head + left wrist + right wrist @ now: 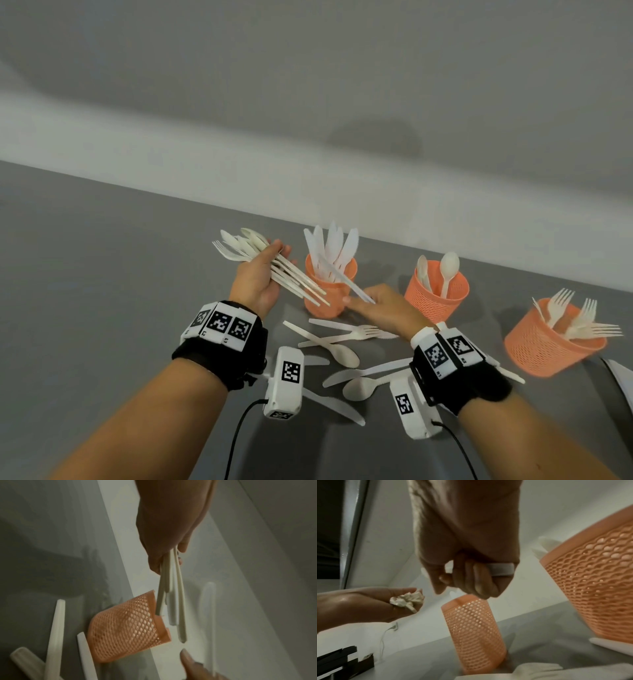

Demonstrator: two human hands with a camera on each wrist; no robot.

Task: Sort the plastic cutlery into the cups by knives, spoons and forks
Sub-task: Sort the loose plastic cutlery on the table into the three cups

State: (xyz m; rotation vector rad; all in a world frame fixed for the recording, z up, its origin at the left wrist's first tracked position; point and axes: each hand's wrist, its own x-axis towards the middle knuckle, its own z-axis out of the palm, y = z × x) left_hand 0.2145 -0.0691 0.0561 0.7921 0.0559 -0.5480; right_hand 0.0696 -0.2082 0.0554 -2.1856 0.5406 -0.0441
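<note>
Three orange mesh cups stand on the grey table: a knife cup [329,291], a spoon cup [435,298] and a fork cup [551,346]. My left hand [270,260] grips a bundle of spoons and forks [245,248] raised left of the knife cup. My right hand [370,305] pinches the handle of a white knife [346,279], whose blade leans over the knife cup's rim. The right wrist view shows my fingers [481,580] curled round that knife's handle [502,569] above the knife cup [474,632]. Loose cutlery [342,354] lies between my wrists.
The cups line the table's back edge by a white wall. A loose fork [359,334], a spoon [359,389] and a knife [339,409] lie in front of them. White paper [620,380] shows at the right edge. Cables trail from both wrist cameras.
</note>
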